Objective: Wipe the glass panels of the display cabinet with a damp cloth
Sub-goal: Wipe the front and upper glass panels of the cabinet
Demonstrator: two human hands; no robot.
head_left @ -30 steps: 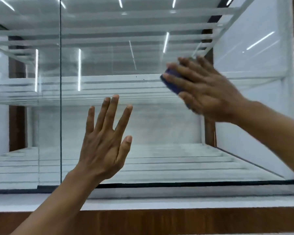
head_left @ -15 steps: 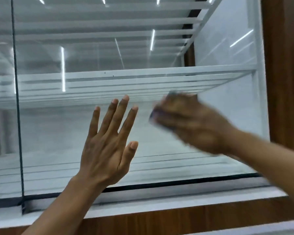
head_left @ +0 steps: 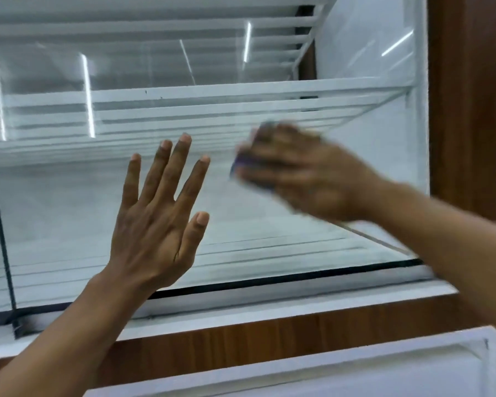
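- Left hand (head_left: 155,224) lies flat on the glass panel (head_left: 69,196), grip released, fingers spread
- Blurred right hand (head_left: 307,179) presses a purple cloth (head_left: 245,164) to the glass, grip grasping it

two hands (head_left: 155,222), one cloth (head_left: 245,164)

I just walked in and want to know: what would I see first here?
Two bare hands on a big glass panel. The left hand is spread flat in the middle, and the right hand, blurry beside it, presses a purple cloth to the glass. Bright light streaks reflect above.
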